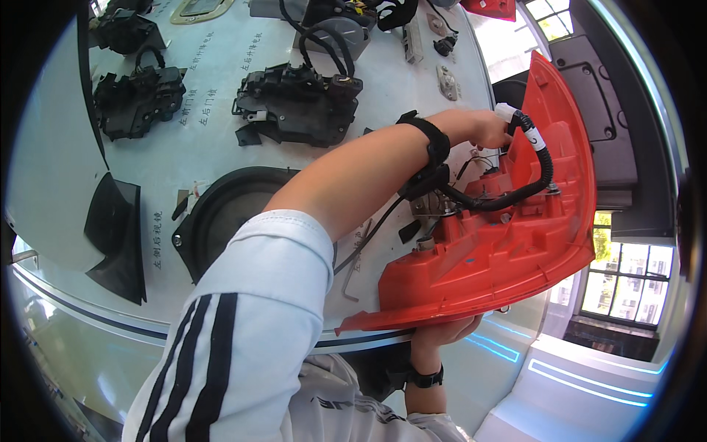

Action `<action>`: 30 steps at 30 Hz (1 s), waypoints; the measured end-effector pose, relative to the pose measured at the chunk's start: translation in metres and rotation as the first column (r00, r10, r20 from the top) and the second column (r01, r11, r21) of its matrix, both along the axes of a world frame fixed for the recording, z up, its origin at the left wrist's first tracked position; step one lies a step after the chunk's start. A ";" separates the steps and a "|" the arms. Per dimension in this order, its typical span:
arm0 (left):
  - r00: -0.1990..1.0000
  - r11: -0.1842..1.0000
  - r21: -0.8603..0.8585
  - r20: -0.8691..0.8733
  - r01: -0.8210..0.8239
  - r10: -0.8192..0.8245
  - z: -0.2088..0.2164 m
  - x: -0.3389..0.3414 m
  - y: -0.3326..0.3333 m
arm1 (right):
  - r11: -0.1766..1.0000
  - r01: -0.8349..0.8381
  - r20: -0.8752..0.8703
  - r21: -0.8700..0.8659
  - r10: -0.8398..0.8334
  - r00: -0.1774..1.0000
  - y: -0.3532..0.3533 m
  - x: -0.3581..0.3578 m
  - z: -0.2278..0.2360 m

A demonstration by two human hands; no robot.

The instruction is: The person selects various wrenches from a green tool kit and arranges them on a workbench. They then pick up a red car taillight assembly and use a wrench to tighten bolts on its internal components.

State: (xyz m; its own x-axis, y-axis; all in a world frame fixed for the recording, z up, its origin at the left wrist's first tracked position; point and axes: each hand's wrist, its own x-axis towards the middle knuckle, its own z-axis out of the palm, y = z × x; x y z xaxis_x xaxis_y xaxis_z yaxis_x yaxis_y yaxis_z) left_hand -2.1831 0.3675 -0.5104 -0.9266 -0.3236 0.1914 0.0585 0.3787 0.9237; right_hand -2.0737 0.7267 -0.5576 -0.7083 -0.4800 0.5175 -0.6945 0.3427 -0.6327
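Note:
A large red tail light (471,272) stands tilted at the table's right edge, its back side toward me. A black corrugated wiring harness (546,166) loops across that back, with a white-wrapped end. My left hand (487,130) reaches across to the light's far end, fingers curled in beside the harness's white-wrapped end. What those fingers pinch is hidden. From below, my right hand (447,331) grips the light's near lower edge, its fingers partly covered by the light. Black straps circle both wrists, and a dark box sits by the left one.
A round black speaker (247,193) lies partly under my left forearm. Beyond it are black door lock units (298,104) (140,102). A hex key (351,283) rests near the light. At left stands a white panel with a black mirror base (116,239). Printed labels mark the white table (213,151).

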 end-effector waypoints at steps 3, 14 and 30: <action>0.955 0.982 -0.176 -0.296 -0.066 0.011 -0.007 -0.003 -0.004 | 0.997 -0.038 0.063 -0.067 0.042 0.997 -0.002 -0.003 -0.003; 0.992 0.919 -0.373 -0.043 -0.130 0.123 0.012 0.017 0.010 | 0.998 0.065 0.018 0.010 -0.065 0.998 0.004 0.000 -0.007; 0.995 0.970 -0.222 -0.048 -0.100 0.092 -0.020 -0.007 0.002 | 0.957 -0.132 0.300 -0.260 0.210 0.931 -0.010 0.006 0.008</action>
